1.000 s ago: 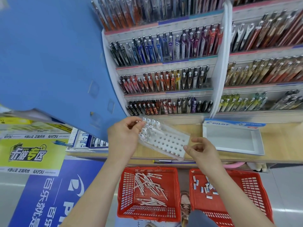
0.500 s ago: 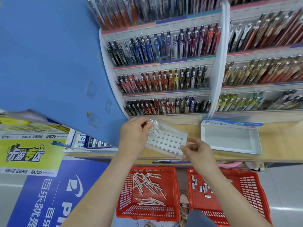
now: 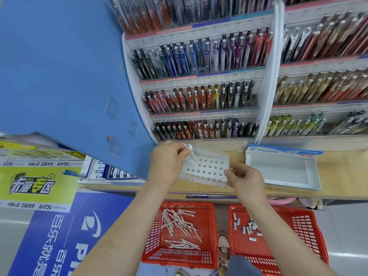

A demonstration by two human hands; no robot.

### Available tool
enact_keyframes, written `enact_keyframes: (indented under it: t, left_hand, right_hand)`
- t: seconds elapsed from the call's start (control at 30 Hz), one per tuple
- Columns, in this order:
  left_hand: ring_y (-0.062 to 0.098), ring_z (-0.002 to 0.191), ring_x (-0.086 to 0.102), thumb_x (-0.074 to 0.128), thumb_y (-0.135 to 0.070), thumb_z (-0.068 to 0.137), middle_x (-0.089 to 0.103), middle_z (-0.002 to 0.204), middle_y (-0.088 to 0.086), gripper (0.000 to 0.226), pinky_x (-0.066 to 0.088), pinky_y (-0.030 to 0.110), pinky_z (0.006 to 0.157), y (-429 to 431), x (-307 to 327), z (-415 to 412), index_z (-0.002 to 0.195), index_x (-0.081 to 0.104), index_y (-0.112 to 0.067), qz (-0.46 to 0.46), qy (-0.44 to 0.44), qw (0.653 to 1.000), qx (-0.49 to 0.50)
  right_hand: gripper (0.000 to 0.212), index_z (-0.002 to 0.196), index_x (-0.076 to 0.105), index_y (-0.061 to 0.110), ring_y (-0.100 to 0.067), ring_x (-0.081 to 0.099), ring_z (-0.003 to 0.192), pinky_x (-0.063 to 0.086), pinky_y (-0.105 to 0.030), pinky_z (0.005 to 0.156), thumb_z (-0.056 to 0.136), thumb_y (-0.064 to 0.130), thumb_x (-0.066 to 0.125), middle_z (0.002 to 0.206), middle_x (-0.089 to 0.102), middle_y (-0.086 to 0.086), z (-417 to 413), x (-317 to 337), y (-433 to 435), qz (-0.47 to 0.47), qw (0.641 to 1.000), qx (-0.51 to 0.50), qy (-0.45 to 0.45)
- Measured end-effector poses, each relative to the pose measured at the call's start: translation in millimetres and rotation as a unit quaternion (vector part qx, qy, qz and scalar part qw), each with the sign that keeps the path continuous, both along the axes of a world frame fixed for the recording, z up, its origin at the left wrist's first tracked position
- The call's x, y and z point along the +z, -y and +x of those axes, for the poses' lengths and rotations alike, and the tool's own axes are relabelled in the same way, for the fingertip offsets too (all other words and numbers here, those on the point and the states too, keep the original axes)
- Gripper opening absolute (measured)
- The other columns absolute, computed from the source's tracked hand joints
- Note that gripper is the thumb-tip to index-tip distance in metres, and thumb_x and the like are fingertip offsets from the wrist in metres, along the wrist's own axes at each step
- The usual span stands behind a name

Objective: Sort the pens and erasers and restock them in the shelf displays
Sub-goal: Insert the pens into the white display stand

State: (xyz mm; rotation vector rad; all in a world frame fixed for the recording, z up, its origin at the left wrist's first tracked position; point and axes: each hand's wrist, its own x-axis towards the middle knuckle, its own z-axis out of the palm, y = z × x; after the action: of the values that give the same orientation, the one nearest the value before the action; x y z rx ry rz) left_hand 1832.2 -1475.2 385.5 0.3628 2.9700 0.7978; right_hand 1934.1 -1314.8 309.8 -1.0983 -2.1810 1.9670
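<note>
Two hands work mid-frame: the left hand (image 3: 169, 162) pinches pens (image 3: 187, 149) into the holed tray (image 3: 207, 168); the right hand (image 3: 246, 179) grips its corner. Next, probably more pens from the red basket (image 3: 209, 236).

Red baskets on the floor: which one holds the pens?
The left red basket, below the left hand; it holds long white pens. The right red basket holds small erasers.

Pale glossy floor (image 3: 346, 232), blue panel (image 3: 59, 66), wooden ledge (image 3: 338, 176).
</note>
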Motion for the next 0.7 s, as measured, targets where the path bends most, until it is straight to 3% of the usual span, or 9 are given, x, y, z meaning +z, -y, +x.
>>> enact_keyframes:
  t: [0.2,0.33,0.43,0.53,0.7]
  left_hand:
    - [0.016,0.090,0.054,0.064,-0.035,0.086,0.062,0.089,-0.003,0.019,0.038,0.027,0.074,-3.7,-11.3,-1.6,0.092,0.072,-0.018,-0.072,-0.035,0.997,-0.003]
    - [0.019,0.094,0.056,0.062,-0.037,0.087,0.063,0.096,0.000,0.023,0.043,0.032,0.077,-7.2,-11.7,-1.7,0.096,0.070,-0.018,-0.106,-0.034,0.994,-0.013]
    - [0.017,0.092,0.056,0.062,-0.038,0.087,0.063,0.095,-0.001,0.025,0.040,0.030,0.074,-3.1,-7.6,-0.6,0.101,0.069,-0.019,-0.087,-0.029,0.996,-0.020]
    - [0.016,0.083,0.056,0.057,-0.035,0.091,0.064,0.089,-0.002,0.023,0.044,0.031,0.073,6.7,1.9,8.8,0.103,0.069,-0.019,-0.038,-0.049,0.998,-0.020]
    - [0.009,0.066,0.057,0.060,-0.027,0.091,0.066,0.072,-0.007,0.014,0.045,0.028,0.066,44.2,22.9,51.8,0.088,0.072,-0.020,0.072,-0.048,0.996,0.009]
  right_hand:
    - [0.026,0.108,0.068,0.011,-0.025,0.067,0.082,0.055,-0.047,0.083,0.084,0.018,0.072,0.079,0.066,0.002,-2.7,-0.6,-2.0,0.024,1.000,0.004,0.002]
    - [0.027,0.109,0.068,0.012,-0.024,0.066,0.084,0.055,-0.047,0.083,0.084,0.020,0.072,0.080,0.067,0.001,-3.7,1.1,-3.3,0.033,0.999,0.012,0.004]
    - [0.025,0.105,0.067,0.014,-0.024,0.066,0.082,0.054,-0.047,0.083,0.084,0.027,0.071,0.080,0.066,0.002,-2.7,10.3,-5.1,0.052,0.998,0.023,0.004]
    - [0.008,0.094,0.064,0.028,-0.022,0.066,0.083,0.053,-0.048,0.083,0.087,0.027,0.067,0.084,0.068,0.003,-1.0,25.9,-8.5,0.074,0.997,0.025,-0.028]
    - [0.011,0.094,0.069,0.020,-0.021,0.068,0.079,0.057,-0.040,0.080,0.089,0.012,0.064,0.083,0.071,-0.004,1.0,73.8,3.2,0.056,0.988,0.113,-0.088]
